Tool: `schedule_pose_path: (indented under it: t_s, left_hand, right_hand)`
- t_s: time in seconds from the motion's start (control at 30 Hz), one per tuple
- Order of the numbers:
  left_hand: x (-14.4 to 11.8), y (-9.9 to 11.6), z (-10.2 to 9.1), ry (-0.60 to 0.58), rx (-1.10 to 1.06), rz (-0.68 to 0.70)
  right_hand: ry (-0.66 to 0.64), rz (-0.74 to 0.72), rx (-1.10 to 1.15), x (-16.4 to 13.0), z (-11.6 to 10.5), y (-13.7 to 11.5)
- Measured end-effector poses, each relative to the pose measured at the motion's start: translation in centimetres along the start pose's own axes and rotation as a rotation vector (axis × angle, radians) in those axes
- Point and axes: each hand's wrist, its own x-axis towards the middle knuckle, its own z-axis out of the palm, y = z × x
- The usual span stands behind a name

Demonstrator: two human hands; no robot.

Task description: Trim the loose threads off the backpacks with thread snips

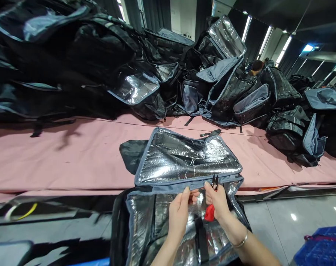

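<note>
Silver foil-lined grey-trimmed bag lid [184,157] hinge edge runs left-right just beyond both hands; left hand [179,214] pinches seam; right hand [219,203], closed round red-handled thread snips [212,201], blades pointing at seam.

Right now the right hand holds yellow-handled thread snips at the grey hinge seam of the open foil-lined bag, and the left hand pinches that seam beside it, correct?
Not quite: the head view shows the thread snips have a red handle, not yellow. The rest stands: the right hand holds them at the grey hinge seam of the open foil-lined bag, and the left hand pinches that seam beside it.
</note>
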Motion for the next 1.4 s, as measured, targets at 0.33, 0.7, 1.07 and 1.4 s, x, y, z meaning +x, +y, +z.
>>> schedule_pose_path:
  t_s: [0.33, 0.7, 1.07, 1.4]
  left_hand:
    - [-1.7, 3.0, -2.5, 0.165, 0.35, 0.214]
    - [0.4, 3.2, -1.7, 0.068, 0.366, -0.045]
    - [-0.8, 1.3, -0.9, 0.097, 0.351, 0.145]
    - [1.8, 1.3, -2.2, 0.136, 0.239, 0.107]
  right_hand:
    - [0.069, -0.122, 0.016, 0.2, 0.9, 2.0]
    - [0.066, -0.214, -0.242, 0.3, 0.7, 3.2]
    - [0.071, -0.152, -0.235, 0.9, 0.9, 3.1]
    - [0.071, -0.143, -0.229, 1.8, 1.9, 2.8]
